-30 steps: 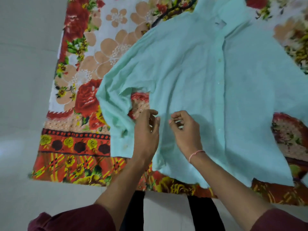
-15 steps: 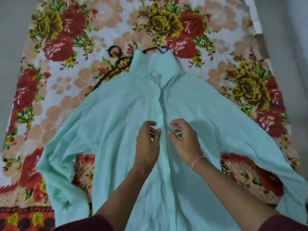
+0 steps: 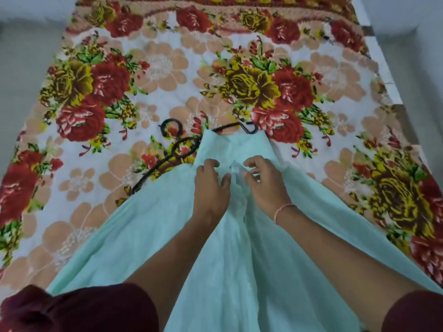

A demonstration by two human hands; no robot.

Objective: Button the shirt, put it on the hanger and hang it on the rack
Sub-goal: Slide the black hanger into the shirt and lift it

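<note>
A pale mint shirt (image 3: 148, 236) lies front up on a flowered blanket, collar pointing away from me. My left hand (image 3: 211, 188) pinches the left edge of the front opening just below the collar. My right hand (image 3: 266, 185) pinches the right edge beside it, fingers bent, a small white label or button between the two hands. A black hanger (image 3: 177, 149) lies on the blanket at the collar's left, its hook curled up and part of it hidden under the shirt.
The flowered blanket (image 3: 167, 75) covers the bed, with red, yellow and peach blooms. Pale floor or wall shows at the left edge (image 3: 21, 68) and the right edge (image 3: 419, 56). My dark red sleeves fill the bottom corners.
My view has swung up along the shirt from the hem to the collar. Both hands have moved up the front opening to just under the collar, still pinching the two edges.
</note>
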